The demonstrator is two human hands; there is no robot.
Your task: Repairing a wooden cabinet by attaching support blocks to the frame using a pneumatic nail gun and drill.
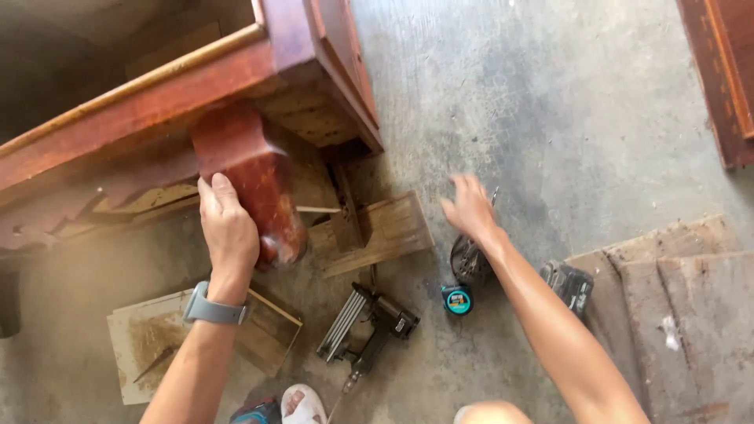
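**Two hands, one furniture leg, four tools on a concrete floor**

One red-brown wooden furniture frame [157, 110], upper left, tilted, its underside showing. One carved leg [251, 180] of the same finish projects from that frame toward the floor. One left hand [228, 232], a grey watch [214, 311] on its wrist, lies against the left side of the leg, fingers [218, 192] wrapped onto it in a grasp. One right hand [470, 208], blurred, hangs over the floor to the right of the frame, fingers spread and released, holding nothing; it sits just above one dark round tool [470, 261].

Loose tools on the concrete floor [550, 102], counted: one black nail gun [369, 326], lower centre; one teal-and-black tape measure [456, 299], just beside the round tool; one dark power-tool body [569, 284], partly hidden behind the right forearm.

Boards: one short plank [381, 232] under the frame's corner; two flat offcuts [157, 338], stacked, beneath the left forearm; one slab of rough boards [675, 298] at the right edge; one red-brown panel [726, 71] cut off by the upper right corner.

Room: the widest bare stretch of floor runs from the frame's right edge to the red-brown panel. The strip between plank, nail gun and tape measure is crowded, items near but apart. One sandalled foot [302, 404] at the bottom edge.
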